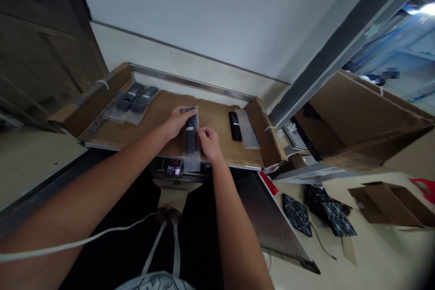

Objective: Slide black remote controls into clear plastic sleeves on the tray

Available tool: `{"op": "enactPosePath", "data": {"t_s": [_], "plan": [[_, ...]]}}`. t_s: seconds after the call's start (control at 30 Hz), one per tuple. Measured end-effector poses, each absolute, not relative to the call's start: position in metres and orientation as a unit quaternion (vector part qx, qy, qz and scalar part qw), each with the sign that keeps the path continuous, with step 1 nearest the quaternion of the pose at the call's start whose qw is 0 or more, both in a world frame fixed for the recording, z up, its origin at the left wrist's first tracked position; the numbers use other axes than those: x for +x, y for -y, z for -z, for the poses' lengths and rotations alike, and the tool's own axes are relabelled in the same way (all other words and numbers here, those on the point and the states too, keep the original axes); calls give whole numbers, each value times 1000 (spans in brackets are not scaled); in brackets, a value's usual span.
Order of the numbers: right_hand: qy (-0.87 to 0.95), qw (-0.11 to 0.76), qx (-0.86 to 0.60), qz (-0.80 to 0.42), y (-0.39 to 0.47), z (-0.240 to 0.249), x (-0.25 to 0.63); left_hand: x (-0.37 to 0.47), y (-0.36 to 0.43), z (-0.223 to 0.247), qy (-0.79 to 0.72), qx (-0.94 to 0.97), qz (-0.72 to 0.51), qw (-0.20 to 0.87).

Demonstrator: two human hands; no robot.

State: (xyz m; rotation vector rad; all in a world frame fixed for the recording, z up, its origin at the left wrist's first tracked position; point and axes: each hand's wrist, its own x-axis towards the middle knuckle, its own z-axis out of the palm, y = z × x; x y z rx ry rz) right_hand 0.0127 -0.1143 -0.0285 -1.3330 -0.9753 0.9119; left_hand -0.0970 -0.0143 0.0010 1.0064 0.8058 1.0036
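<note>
Head view: one bagged black device [191, 138], upright in the picture at the near edge of the cardboard-lined desk [210, 108], its clear sleeve overhanging that edge; left hand [180, 120], fingers pinching the sleeve's upper end, thumb across it; right hand [209, 142], fingers curled together at the sleeve's right side, exact grip unclear; two bagged dark devices [137, 98], at the desk's left end; one bare black device [234, 126], right of the hands; one empty-looking sleeve [248, 129], just beside it
</note>
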Motion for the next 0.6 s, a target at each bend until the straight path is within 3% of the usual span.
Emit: {"op": "enactPosePath", "data": {"t_s": [0.4, 0.6], "plan": [[428, 588, -630, -274, 107, 37, 12, -104, -6, 16, -430, 444, -427, 660], [387, 607, -632, -286, 108, 41, 9, -129, -63, 0, -566, 614, -340, 431]]}}
